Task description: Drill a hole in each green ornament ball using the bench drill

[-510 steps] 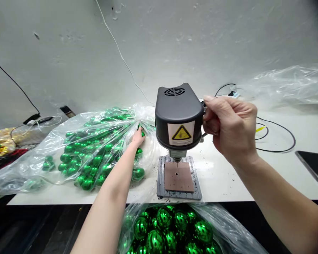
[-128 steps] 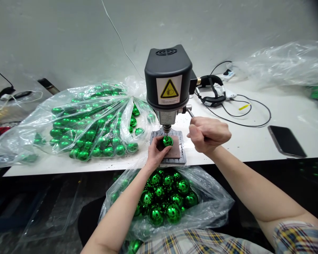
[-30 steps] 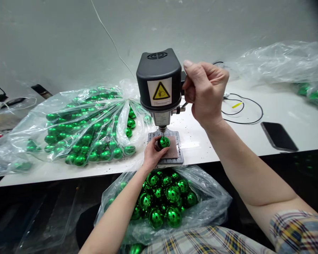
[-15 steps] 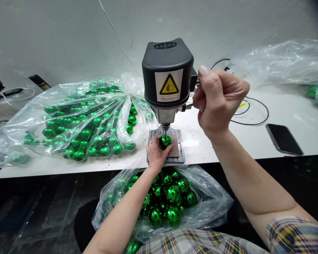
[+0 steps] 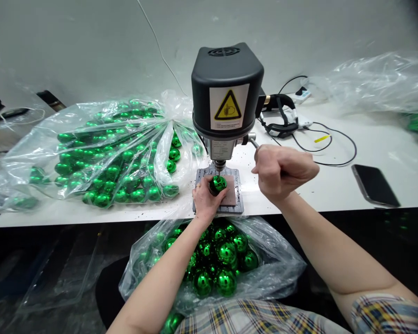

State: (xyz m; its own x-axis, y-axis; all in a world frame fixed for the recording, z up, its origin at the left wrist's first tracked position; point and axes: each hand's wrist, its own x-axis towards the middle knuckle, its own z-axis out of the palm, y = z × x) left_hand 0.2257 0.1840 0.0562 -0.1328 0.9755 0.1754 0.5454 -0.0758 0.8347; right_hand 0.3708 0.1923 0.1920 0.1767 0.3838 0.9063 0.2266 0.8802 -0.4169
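A small black drill press (image 5: 228, 83) with a yellow warning label stands on the white table. My left hand (image 5: 206, 197) is closed around a shiny green ball (image 5: 219, 183), pressing it onto a brown pad (image 5: 232, 188) over the grey slotted base (image 5: 240, 204). The bit comes down onto the ball's top; whether it has gone in I cannot tell. To the right of the machine, my right hand (image 5: 284, 171) is wrapped round the end of the feed lever (image 5: 253, 140), mostly hidden by the fingers.
An open plastic bag of green balls (image 5: 226, 253) rests at my lap. Left of the press lies another clear bag (image 5: 114, 162) full of them. On the right are a phone (image 5: 376, 185), a black strapped device (image 5: 282, 120) with cables, and more plastic (image 5: 376, 83).
My right hand has swung down with the lever, and the strapped device behind it now shows. The bit has come lower onto the ball. My left hand keeps its hold.
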